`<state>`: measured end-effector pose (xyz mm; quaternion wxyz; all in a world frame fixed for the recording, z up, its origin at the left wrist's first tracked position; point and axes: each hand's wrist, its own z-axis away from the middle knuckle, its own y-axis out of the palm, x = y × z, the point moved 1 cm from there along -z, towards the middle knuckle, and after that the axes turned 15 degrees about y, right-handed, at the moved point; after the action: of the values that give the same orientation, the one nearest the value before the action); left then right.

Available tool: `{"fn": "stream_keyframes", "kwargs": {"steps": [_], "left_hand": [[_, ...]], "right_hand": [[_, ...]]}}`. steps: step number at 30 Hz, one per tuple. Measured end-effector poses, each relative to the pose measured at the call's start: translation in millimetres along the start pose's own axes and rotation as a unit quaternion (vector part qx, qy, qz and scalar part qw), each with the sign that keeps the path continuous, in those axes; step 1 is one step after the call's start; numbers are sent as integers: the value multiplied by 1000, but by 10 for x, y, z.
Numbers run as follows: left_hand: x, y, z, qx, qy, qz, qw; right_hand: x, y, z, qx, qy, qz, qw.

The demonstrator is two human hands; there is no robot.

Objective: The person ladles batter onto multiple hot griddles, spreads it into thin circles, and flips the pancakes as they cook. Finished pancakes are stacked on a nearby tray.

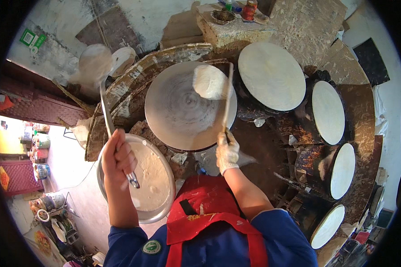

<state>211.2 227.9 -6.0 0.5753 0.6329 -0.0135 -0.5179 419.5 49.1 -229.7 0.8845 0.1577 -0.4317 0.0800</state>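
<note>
My left hand [117, 160] is bare and closed around the handle of a large metal ladle [106, 106], whose blurred bowl is raised at the upper left. Below it stands a metal basin [169, 200] of pale batter [152, 180]. In a soiled knitted glove, my right hand [227, 150] grips a thin wooden batter spreader [229, 96], which reaches over the right side of a round griddle [173, 123]. A thick pool of batter [209, 81] lies on the griddle's upper right part, left of the spreader's stick. The spreader's far end is hard to make out.
Right of the griddle, several more round plates stand in an arc, each with a pale layer, such as the nearest one [271, 76]. A curved, batter-crusted rim [120, 83] borders the griddle at left. A block ledge [220, 33] holds a bowl [223, 16] and a red jar [249, 10].
</note>
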Motion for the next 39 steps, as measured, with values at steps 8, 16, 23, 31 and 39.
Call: {"fn": "stream_keyframes", "kwargs": {"steps": [8, 16, 23, 31, 39], "left_hand": [[144, -353, 514, -65, -18, 85, 994], [29, -561, 1098, -135, 129, -46, 981], [316, -456, 1105, -185, 95, 49, 977], [451, -387, 1254, -267, 147, 85, 949], [645, -208, 1267, -303, 178, 66, 934]], "right_hand": [[-67, 666, -125, 15, 91, 209, 974], [424, 92, -349, 5, -76, 343, 936], [770, 597, -110, 87, -22, 485, 870], [989, 195, -835, 156, -137, 517, 830], [1182, 274, -917, 226, -120, 568, 782]]}}
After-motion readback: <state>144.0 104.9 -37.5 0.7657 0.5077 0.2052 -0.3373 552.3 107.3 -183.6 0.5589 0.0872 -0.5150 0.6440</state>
